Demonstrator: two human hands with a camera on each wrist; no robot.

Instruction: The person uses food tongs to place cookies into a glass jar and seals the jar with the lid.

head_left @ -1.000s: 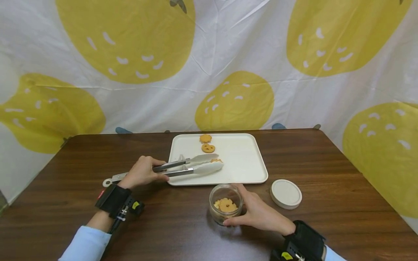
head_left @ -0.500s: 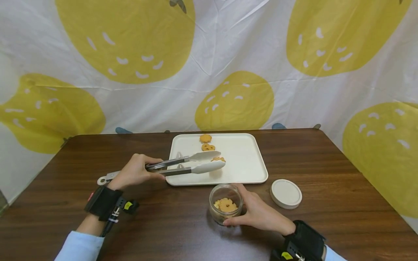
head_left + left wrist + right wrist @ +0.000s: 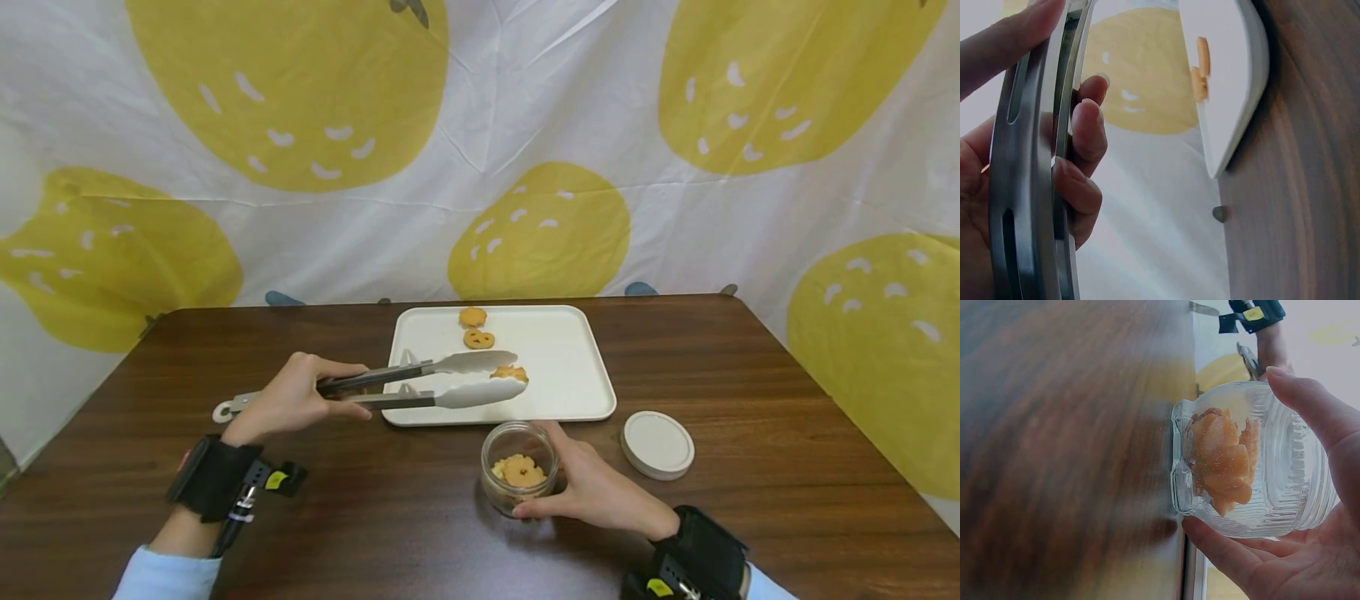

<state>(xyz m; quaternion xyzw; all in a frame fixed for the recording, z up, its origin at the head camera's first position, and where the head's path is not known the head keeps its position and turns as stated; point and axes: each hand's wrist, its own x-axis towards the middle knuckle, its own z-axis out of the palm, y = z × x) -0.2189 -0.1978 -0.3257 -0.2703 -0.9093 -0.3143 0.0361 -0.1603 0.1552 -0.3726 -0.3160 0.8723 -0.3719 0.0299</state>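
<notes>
From the head view I see my left grip [image 3: 288,400] curled round the handles of the metal tongs [image 3: 390,385], thumb on top and fingers wrapped beneath; the left wrist view confirms it, with fingertips [image 3: 1088,134] pressed against the steel arms. The tongs reach out ahead and to the right of that grip, their pale tips nearly closed on a cookie [image 3: 508,373], which is pinched between them just above the near part of the white tray [image 3: 570,367]. Two more cookies [image 3: 476,327] lie on the tray's far edge, well beyond the tong tips. My right grip [image 3: 588,492] cups the glass jar [image 3: 519,477], thumb along the near side and fingers curved round the far side, so it is closed on the jar though not tightly; the right wrist view shows the ribbed glass resting in the palm [image 3: 1310,569] with a fingertip [image 3: 1210,534] under its rim. The jar stands upright on the dark wooden counter [image 3: 375,517], just left of that grip, and holds several cookies already. It sits just nearer to me than the tray's front edge, below and slightly right of the held cookie. The round white lid [image 3: 657,444] lies flat on the counter, ahead and to the right of my right grip, apart from the jar.
</notes>
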